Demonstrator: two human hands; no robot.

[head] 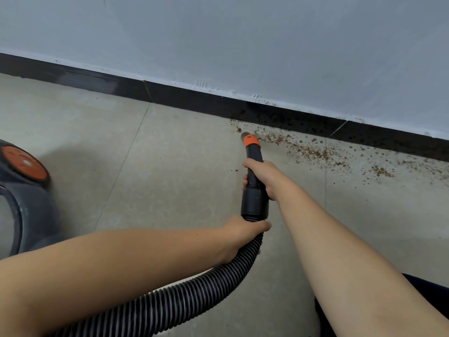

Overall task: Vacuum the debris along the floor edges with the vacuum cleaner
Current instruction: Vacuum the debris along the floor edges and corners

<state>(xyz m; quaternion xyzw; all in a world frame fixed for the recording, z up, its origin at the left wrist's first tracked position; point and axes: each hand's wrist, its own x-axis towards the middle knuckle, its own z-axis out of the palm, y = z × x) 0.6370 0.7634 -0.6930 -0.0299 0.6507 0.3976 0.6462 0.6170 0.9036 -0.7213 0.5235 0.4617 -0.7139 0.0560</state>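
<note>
My right hand (263,177) grips the black vacuum nozzle tube (254,198), whose orange-collared tip (251,140) points at the floor near the skirting. My left hand (239,235) holds the ribbed black hose (170,305) just behind the tube's cuff. Brown crumb debris (313,152) is scattered along the floor edge, starting right at the tip and spreading to the right. The grey vacuum cleaner body (26,203) with an orange wheel cap sits at the left edge.
A black skirting board (194,98) runs diagonally under a pale grey wall (243,40). The floor (170,166) is beige tile with thin joints. A dark clothed knee (427,290) shows at the lower right.
</note>
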